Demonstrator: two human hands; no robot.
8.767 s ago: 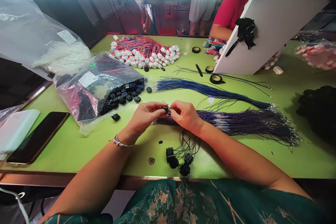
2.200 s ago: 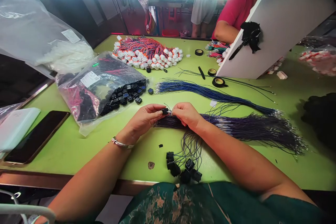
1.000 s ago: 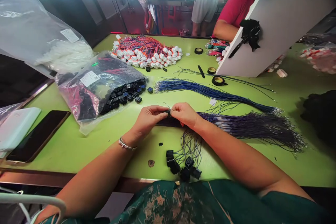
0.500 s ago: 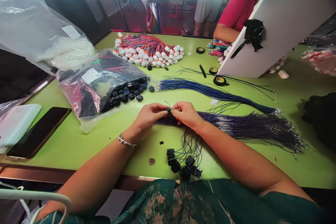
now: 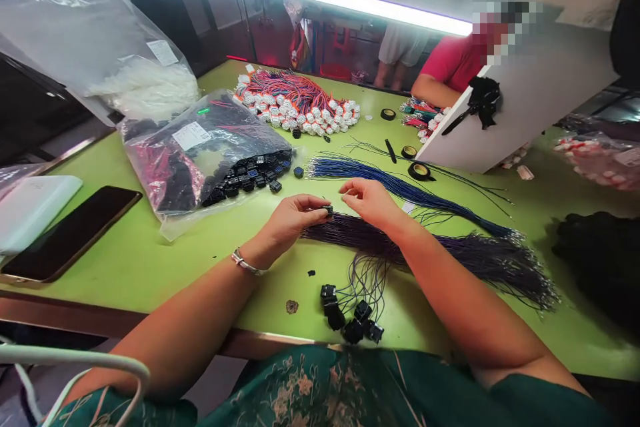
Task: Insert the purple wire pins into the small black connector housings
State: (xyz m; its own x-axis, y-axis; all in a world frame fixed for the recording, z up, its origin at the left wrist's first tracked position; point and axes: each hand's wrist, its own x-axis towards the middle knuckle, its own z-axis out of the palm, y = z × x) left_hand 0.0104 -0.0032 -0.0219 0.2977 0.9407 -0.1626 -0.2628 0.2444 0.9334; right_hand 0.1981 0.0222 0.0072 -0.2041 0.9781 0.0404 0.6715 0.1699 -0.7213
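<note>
"Left hand (image 5: 295, 217): status?"
"It is pinching a small, boxy, black plastic connector (image 5: 328, 211) over the thin, dark-purple wire bundle (image 5: 350, 232)."
"Right hand (image 5: 373, 203)?"
"Hovering beside it, fingertips narrowly parted. Caution: a slack left pinch could be dropping the connector."

The surface (image 5: 190, 260) was yellow-green. The held connector (image 5: 329, 211) looked black, and the wired connectors (image 5: 353, 330) near the front edge were black also. One wire bundle (image 5: 350, 169) was blue; the thicker bundle (image 5: 485, 263) was of dark purple, almost black. In the heap, the housings (image 5: 300, 115) were white, with wires (image 5: 287, 87) mostly orange-red. The person's green shirt (image 5: 300, 390) carried a pattern of pale brownish flowers, and the co-worker's sleeve (image 5: 443, 70) was pinkish red.
</note>
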